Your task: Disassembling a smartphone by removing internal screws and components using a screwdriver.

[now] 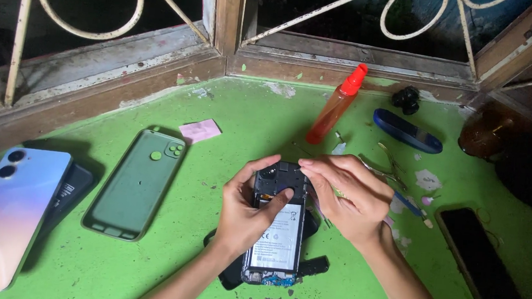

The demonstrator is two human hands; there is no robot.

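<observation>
A: 2 hands on 1 opened phone [274, 233], back cover off, pale battery exposed. It lies lengthwise at the middle of the green table [243, 112], on top of a dark piece that shows at its lower corners.

B: Grip state?

A: Left hand [249, 209] is closed around the phone's left edge, thumb lying across the upper part of the battery. Right hand [345, 195] is curled over the top right corner, fingertips pinched together at the camera end. Cannot tell whether they pinch a tool or a part.

B: Free room?

A: Open green surface in front of the phone toward the window frame [223, 56], and between the phone and the green phone case [138, 183] on the left. Further left, a pastel-backed phone [7, 210] lies on a dark object at the table's edge.

B: Obstructions on the right?

A: Crowded. Tweezers [383, 169] just beside the right hand, a blue-handled tool [410, 206] near the wrist, a dark-screened phone [480, 264] near the right edge. Further back: orange bottle with red cap [337, 107] lying tilted, blue oblong case [407, 131], small black object [406, 99]. A pink slip [199, 130] lies behind the green case.
</observation>
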